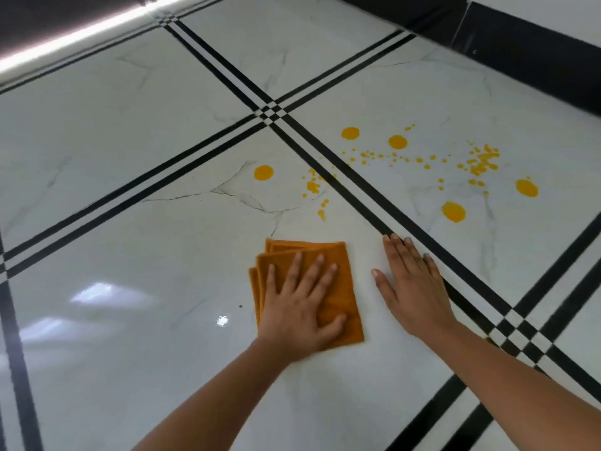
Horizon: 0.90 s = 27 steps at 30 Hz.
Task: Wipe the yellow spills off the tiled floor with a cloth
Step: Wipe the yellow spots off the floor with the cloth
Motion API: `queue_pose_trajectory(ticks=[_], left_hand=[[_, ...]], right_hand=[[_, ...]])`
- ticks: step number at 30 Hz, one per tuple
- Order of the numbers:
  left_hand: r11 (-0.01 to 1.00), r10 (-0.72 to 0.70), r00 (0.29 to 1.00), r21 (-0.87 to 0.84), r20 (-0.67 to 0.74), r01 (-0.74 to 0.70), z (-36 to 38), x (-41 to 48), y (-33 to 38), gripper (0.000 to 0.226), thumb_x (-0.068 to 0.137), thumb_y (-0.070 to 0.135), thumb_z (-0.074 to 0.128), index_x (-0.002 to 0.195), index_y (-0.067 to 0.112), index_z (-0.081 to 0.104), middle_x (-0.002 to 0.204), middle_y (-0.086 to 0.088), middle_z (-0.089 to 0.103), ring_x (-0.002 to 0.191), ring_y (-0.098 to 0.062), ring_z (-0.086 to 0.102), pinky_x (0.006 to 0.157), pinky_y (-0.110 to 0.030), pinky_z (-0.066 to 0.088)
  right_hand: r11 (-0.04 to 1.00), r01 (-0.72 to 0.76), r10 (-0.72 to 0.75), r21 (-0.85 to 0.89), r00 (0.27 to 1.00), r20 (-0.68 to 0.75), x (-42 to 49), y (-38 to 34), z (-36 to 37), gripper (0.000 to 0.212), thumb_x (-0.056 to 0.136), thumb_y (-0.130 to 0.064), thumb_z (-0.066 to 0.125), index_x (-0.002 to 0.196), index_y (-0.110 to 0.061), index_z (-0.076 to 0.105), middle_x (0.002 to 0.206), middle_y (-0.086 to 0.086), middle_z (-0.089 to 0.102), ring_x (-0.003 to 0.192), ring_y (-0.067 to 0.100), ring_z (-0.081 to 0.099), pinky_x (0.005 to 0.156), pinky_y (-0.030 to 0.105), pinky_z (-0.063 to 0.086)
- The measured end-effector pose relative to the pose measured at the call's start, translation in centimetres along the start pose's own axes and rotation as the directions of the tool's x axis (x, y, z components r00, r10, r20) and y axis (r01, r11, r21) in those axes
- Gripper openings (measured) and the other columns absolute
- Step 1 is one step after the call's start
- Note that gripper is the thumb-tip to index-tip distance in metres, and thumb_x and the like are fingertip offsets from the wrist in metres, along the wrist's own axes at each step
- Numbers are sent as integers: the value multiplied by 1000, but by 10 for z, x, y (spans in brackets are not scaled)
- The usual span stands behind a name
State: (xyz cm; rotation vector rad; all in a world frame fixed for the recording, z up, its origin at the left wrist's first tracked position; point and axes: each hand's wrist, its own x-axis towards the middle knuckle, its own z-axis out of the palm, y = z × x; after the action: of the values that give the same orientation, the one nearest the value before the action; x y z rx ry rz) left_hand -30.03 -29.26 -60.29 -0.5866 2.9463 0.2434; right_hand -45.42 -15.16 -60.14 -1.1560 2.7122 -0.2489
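Note:
A folded orange cloth (338, 271) lies flat on the white marble tiled floor (130, 222). My left hand (302, 307) presses down on it, palm flat and fingers spread. To the right, my right hand (413, 284) rests flat on the bare tile, fingers together, holding nothing. Yellow spills lie farther out: a round drop (263, 172) and small splatters (313, 187) on the near tile, and several bigger drops (453, 211) with a band of fine dots (481, 161) on the tile beyond the black stripes. The cloth is apart from all of them.
Double black stripes (357, 187) cross the floor in a grid. A dark skirting board (520, 43) runs along the wall at the upper right. A bright reflective strip (81, 30) lies at the upper left.

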Motion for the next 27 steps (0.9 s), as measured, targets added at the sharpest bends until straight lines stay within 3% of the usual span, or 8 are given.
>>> queue_pose_trajectory(ticks=[2,5,7,10,12,17,22,27], left_hand=[[1000,-5,1000,29,-4,5,-3,21,-15,79,74,74,11,143,42,-11,155,13,-8,143,-22,-15,110,-53,-15],[928,-366,929,-99,-63,359,-5,52,-20,82,74,74,9,147,37,-3,157,9,-3,144,-23,-11,109,-55,-12],[893,-444,893,-113,-67,435,1,44,9,82,77,73,10,148,32,-1,158,4,-2,143,-27,-13,109,-57,-11],[992,-118,990,-56,-82,114,12,5,64,78,82,72,17,148,33,5,157,2,9,143,-29,-4,109,-58,-5],[999,49,999,4,-23,-49,11,10,67,76,80,74,14,144,40,-9,157,7,-3,142,-25,-15,109,-56,-10],[962,-264,963,-86,-53,259,8,51,68,80,77,73,7,146,38,-7,157,9,-7,143,-23,-14,111,-54,-13],[996,82,997,-35,5,-82,22,11,145,77,83,71,23,147,29,21,153,0,24,141,-34,17,106,-60,7],[983,66,997,-170,-33,-71,17,11,144,75,81,73,15,146,39,0,152,14,-4,142,-15,-11,114,-46,-9]], right_hand=[[1000,5,-5,2,1000,15,-7,5,3,74,85,-55,3,148,-16,12,155,4,19,144,19,12,114,39,10],[1000,6,-6,-6,1000,12,-16,16,3,73,87,-55,4,148,-16,11,156,3,18,144,18,11,114,38,8],[1000,-11,11,7,1000,2,-20,21,1,72,87,-55,4,148,-17,12,156,2,16,144,19,11,114,38,7],[991,-113,116,65,992,-39,-29,30,-4,72,87,-55,6,148,-16,16,155,3,18,144,20,13,114,38,8],[985,-154,160,77,985,-69,-35,39,-6,69,90,-52,10,147,-14,21,154,5,23,143,22,17,113,40,13],[973,-225,230,60,968,-102,-56,78,-7,65,92,-49,18,144,-12,30,151,9,30,140,28,24,111,48,20],[941,-327,333,85,939,-84,-69,112,-14,74,87,-54,5,147,-13,21,155,7,21,144,24,11,114,43,9],[956,-242,255,164,965,-61,-80,101,-18,72,88,-55,6,147,-16,18,155,5,19,144,20,9,112,37,4]])
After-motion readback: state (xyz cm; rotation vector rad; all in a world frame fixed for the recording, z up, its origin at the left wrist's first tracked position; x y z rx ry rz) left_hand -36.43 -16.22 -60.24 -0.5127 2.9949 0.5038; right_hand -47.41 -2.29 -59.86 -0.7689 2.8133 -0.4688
